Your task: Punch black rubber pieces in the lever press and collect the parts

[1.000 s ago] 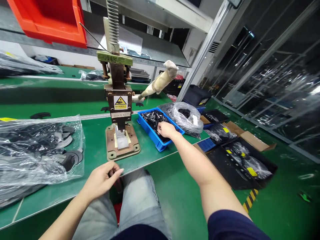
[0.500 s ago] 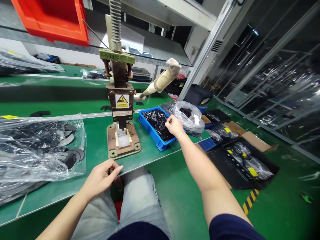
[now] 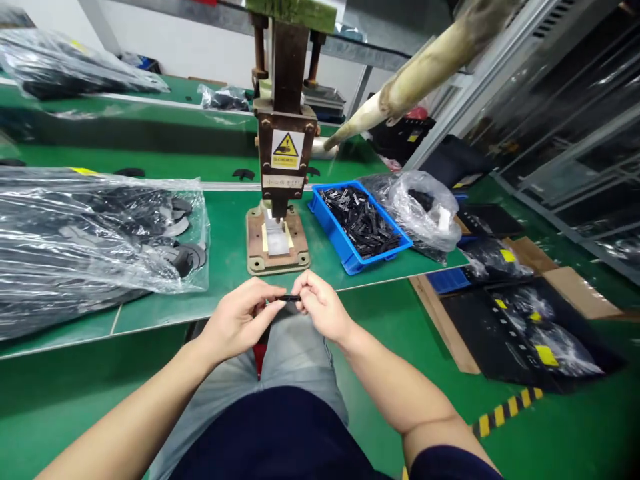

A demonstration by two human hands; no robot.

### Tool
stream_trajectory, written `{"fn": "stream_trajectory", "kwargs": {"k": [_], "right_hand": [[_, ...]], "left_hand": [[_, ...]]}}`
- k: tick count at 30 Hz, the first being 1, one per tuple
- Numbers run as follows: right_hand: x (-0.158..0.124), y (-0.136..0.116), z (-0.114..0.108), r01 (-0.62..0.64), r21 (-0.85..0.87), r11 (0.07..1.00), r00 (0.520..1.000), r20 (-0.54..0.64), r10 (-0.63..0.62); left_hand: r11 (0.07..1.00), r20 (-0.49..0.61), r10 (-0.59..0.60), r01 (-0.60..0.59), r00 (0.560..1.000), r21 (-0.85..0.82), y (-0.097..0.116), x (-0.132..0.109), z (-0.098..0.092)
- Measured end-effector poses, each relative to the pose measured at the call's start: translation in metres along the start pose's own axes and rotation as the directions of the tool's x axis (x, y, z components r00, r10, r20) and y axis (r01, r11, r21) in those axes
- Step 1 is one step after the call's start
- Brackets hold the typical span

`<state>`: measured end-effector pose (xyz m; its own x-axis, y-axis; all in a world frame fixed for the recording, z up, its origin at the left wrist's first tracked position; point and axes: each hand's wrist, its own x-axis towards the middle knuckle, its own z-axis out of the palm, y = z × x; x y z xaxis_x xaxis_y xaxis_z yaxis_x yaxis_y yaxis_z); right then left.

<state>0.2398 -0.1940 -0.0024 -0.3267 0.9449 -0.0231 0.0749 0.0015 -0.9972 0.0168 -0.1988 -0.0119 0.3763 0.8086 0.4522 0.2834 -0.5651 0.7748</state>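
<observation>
My left hand (image 3: 240, 320) and my right hand (image 3: 323, 307) meet in front of me at the table's near edge. Both pinch a small black part (image 3: 290, 298) held between their fingertips. Just beyond them stands a hand press (image 3: 283, 153) on a brown base plate (image 3: 277, 263), with a wrapped lever (image 3: 420, 70) sticking out to the upper right. A blue bin (image 3: 345, 250) full of small black parts sits right of the press.
A large clear plastic bag (image 3: 90, 240) of black flat pieces lies on the green table (image 3: 225, 227) at the left. A smaller plastic bag (image 3: 425, 210) sits right of the bin. Black trays and cardboard (image 3: 525, 327) lie on the floor at the right.
My right hand has left the blue bin and come back to my left hand with a small black part. Both hands now pinch it. The view has moved closer to the press.
</observation>
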Motion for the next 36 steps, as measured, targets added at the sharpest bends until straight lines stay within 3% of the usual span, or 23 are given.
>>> {"fn": "stream_trajectory", "kwargs": {"k": [5,15,23,27,29,32,34,36], "right_hand": [[-0.002,0.008,0.013,-0.001,0.097,0.995,1.000,-0.016,0.002],[-0.005,0.015,0.030,-0.150,0.351,0.924,0.989,0.045,0.143],[-0.002,0.021,0.030,-0.154,0.328,0.932,0.988,0.067,0.140],[0.003,0.020,0.022,-0.168,0.184,0.969,0.985,0.079,0.156],[0.008,0.011,0.011,-0.114,0.071,0.991,0.993,0.046,0.111],[0.019,-0.018,-0.016,0.045,-0.065,0.997,0.997,-0.066,-0.050],[0.030,-0.045,-0.037,0.163,-0.139,0.977,0.971,-0.151,-0.184],[0.045,-0.074,-0.059,0.294,-0.213,0.932,0.915,-0.219,-0.339]], "left_hand": [[0.998,-0.053,-0.066,0.065,0.996,-0.016,0.005,-0.016,0.000],[0.991,-0.092,-0.130,0.128,0.987,-0.034,0.009,-0.027,0.002],[0.990,-0.083,-0.144,0.143,0.986,-0.014,0.006,-0.031,0.002],[0.996,-0.066,-0.081,0.083,0.994,0.018,-0.003,-0.024,-0.005],[0.994,-0.068,-0.095,0.098,0.993,0.044,-0.014,-0.016,-0.012],[0.978,-0.142,-0.157,0.174,0.977,0.114,-0.037,0.007,-0.026],[0.962,-0.187,-0.187,0.218,0.964,0.163,-0.053,0.028,-0.036],[0.942,-0.191,-0.207,0.248,0.960,0.227,-0.066,0.051,-0.044]]}}
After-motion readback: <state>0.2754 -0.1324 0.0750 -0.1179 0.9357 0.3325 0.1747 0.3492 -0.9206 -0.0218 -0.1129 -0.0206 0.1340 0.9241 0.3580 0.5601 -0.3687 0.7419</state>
